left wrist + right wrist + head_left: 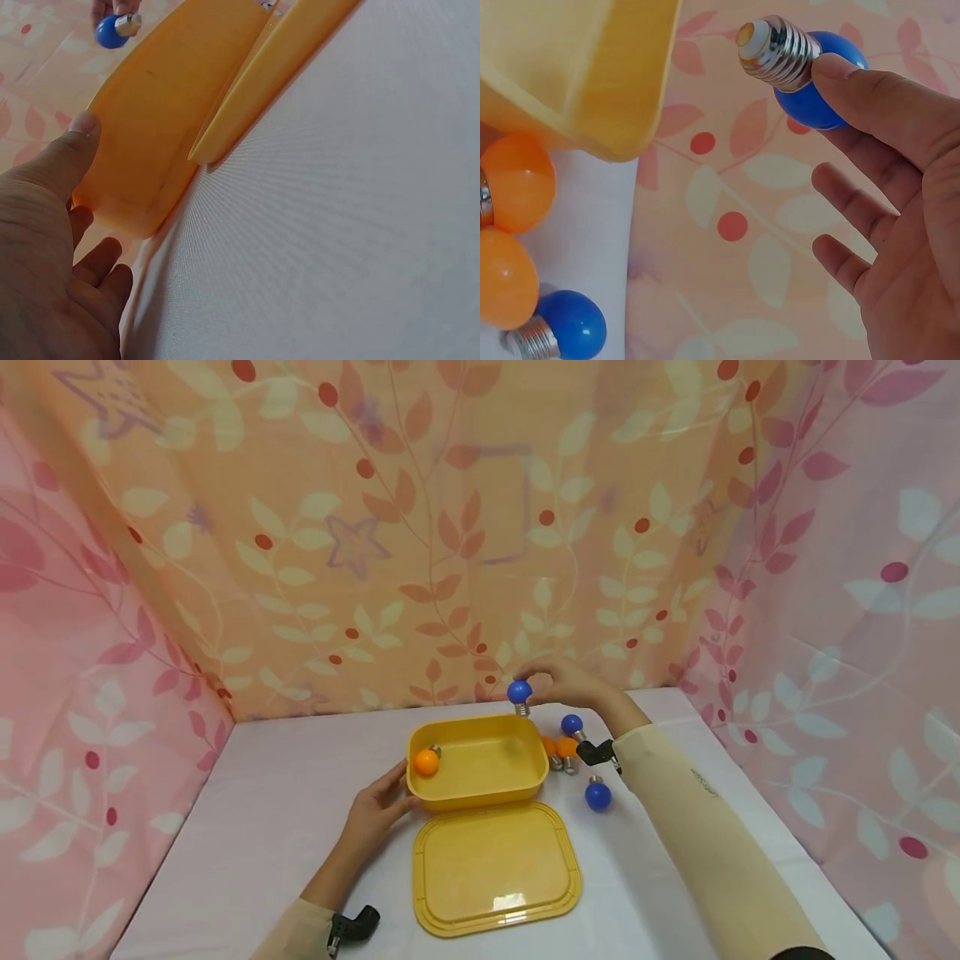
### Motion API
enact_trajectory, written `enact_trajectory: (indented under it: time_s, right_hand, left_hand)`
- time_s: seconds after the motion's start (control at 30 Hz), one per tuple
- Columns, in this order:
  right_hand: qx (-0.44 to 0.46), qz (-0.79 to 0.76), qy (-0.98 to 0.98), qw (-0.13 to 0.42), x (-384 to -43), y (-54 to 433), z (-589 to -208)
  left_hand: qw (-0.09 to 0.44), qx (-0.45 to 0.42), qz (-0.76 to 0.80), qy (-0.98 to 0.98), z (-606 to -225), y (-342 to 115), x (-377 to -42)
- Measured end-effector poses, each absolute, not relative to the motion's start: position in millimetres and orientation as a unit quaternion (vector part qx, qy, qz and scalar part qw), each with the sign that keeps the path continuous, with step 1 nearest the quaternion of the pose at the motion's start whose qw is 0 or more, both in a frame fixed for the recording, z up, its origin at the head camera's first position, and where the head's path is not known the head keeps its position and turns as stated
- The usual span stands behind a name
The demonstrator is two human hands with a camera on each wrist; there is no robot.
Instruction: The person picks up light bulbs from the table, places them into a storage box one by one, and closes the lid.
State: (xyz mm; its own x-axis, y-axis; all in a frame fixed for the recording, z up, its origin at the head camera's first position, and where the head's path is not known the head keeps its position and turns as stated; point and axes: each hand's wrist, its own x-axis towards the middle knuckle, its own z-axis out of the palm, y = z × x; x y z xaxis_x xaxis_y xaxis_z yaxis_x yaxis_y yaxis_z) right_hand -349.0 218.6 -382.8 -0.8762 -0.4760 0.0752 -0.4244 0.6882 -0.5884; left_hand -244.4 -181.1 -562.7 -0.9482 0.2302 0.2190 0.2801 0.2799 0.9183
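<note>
My right hand (566, 683) pinches a blue light bulb (519, 692) between thumb and fingers, above the back right corner of an open yellow box (480, 795). In the right wrist view the metal screw base of this bulb (821, 82) points away from the palm. My left hand (375, 810) holds the box's left end, with the thumb (84, 127) along its wall near the rim. Inside the box, at its left, lies an orange bulb (427, 762). Most of the box's inside is hidden in the left wrist view.
A yellow lid (497, 868) lies flat in front of the box. To the box's right, two orange bulbs (567, 748) sit close together, with a blue bulb (572, 724) behind and another blue bulb (597, 796) nearer. Patterned cloth (420, 543) hangs behind the white table.
</note>
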Motion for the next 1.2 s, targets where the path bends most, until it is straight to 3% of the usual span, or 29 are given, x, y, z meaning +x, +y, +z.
enact_trajectory:
  time_s: [0.4, 0.83, 1.2]
  right_hand:
    - [-0.217, -0.277, 0.927, 0.13, -364, 204, -406]
    - [-0.243, -0.204, 0.926, 0.207, -375, 188, -407]
    - [-0.27, -0.168, 0.92, 0.23, -374, 176, -410]
  left_hand:
    - [0.013, -0.149, -0.583, -0.799, -560, -176, -239]
    - [0.019, -0.154, -0.579, -0.8, -566, -182, -246]
    - [0.016, -0.159, -0.571, -0.805, -562, -183, -246]
